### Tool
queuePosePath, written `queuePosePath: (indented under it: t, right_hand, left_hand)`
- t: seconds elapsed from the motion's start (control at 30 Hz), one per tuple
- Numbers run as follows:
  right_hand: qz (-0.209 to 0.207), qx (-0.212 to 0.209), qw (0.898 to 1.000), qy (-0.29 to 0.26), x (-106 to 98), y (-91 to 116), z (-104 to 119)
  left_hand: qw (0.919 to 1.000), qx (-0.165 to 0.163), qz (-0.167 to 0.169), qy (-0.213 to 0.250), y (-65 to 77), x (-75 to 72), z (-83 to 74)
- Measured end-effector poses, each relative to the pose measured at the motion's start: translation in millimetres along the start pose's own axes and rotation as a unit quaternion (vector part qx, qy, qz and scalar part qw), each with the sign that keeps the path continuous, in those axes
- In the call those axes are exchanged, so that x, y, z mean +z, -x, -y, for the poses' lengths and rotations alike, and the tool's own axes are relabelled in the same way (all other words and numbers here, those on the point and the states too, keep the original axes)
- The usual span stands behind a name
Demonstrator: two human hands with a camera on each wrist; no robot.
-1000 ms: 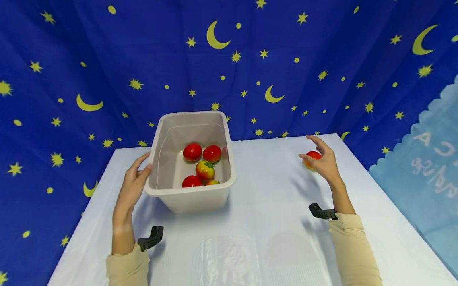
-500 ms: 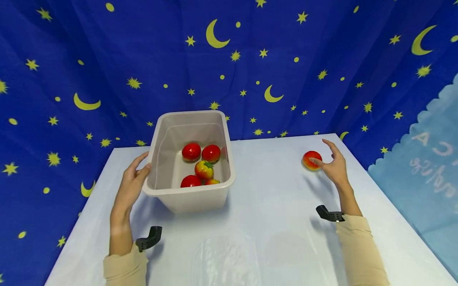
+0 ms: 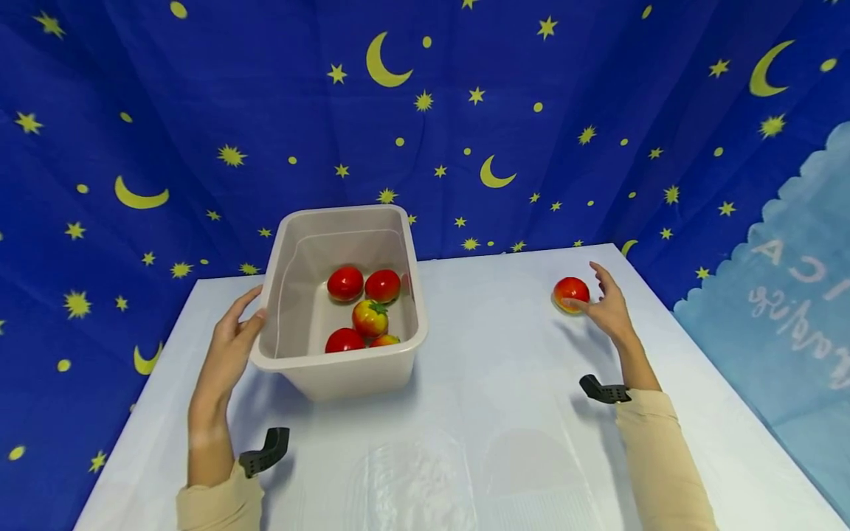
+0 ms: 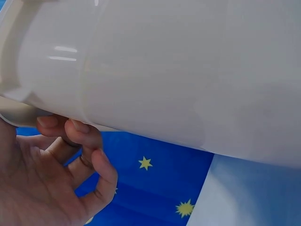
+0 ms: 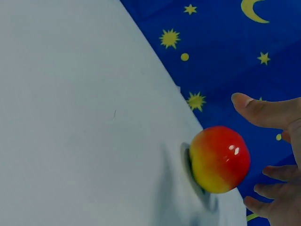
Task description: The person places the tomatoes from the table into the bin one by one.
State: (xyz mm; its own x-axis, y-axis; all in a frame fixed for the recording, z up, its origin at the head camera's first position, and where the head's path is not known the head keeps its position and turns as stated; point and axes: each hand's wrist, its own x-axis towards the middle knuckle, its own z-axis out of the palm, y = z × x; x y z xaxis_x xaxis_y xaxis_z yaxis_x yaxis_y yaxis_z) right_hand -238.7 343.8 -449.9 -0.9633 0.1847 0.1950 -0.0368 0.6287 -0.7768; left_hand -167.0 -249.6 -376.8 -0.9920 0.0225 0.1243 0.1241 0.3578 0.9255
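Observation:
My left hand point(image 3: 226, 350) holds the left rim of a light grey plastic bin point(image 3: 355, 375). In the left wrist view its curled fingers point(image 4: 91, 136) meet the bin's outer wall under the rim, and the thumb is hidden. Inside the bin lie several shiny fruits: red ones point(image 3: 345, 284) and a yellow-red one with a green leafy top point(image 3: 370, 318). On the table's far right sits a round red-and-yellow fruit point(image 3: 571, 293). My right hand point(image 3: 612, 310) is just right of it, thumb and fingers spread apart, and the thumb overlaps the fruit in the head view.
A white-covered table point(image 3: 478, 383) carries the bin and the fruit. Behind it hangs a blue curtain point(image 3: 305, 96) with yellow moons and stars, close to the bin's back. A light blue lettered panel point(image 3: 790, 310) stands at the right.
My right hand has drawn back to the right from over the round fruit, which now shows almost whole. My left hand stays on the bin. The head view has shifted slightly.

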Motion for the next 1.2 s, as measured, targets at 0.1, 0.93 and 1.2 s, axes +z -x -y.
queuePosePath:
  t: [0.1, 0.93, 1.2]
  right_hand:
    - [0.006, 0.016, 1.0, -0.004, 1.3, 0.6, -2.4]
    - [0.014, 0.046, 0.999, 0.003, 10.7, -3.2, -14.8]
    - [0.015, 0.047, 0.999, 0.008, 18.8, -0.2, -22.6]
  left_hand:
    - [0.9999, 0.008, 0.002, -0.007, 0.4, -1.5, -2.3]
    - [0.9998, 0.012, 0.009, 0.009, -4.6, -0.5, -2.3]
    - [0.9998, 0.001, 0.005, 0.018, 0.8, -0.1, 2.2]
